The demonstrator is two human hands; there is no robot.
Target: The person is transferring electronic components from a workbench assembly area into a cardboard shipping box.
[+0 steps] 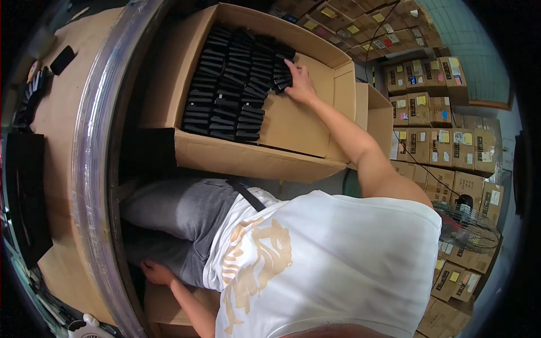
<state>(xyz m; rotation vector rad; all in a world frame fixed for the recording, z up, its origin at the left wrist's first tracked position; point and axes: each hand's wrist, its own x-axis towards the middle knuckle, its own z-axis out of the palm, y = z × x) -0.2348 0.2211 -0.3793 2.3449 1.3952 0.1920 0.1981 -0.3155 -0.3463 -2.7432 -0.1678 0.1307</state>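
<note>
My right hand [301, 84] reaches into a large open cardboard box [259, 155]. Its thumb and fingers are closed round the end of a short row of thin black pieces [280, 73], whose exact kind I cannot make out. Several more rows of these flat black pieces [225, 84] stand packed on edge, filling the left part of the box beside that row. Low at the left, my left hand [159, 274] hangs next to my leg in grey trousers, above a brown cardboard surface [174, 304]. Its fingers are loosely bent and partly in shadow, with nothing visible in them.
A workbench [65, 112] with a plastic-wrapped edge [93, 141] runs along the left, bearing a dark screen [25, 197] and a small black object [62, 60]. Stacked cartons [428, 143] line the right side, near a wire-caged fan [468, 225].
</note>
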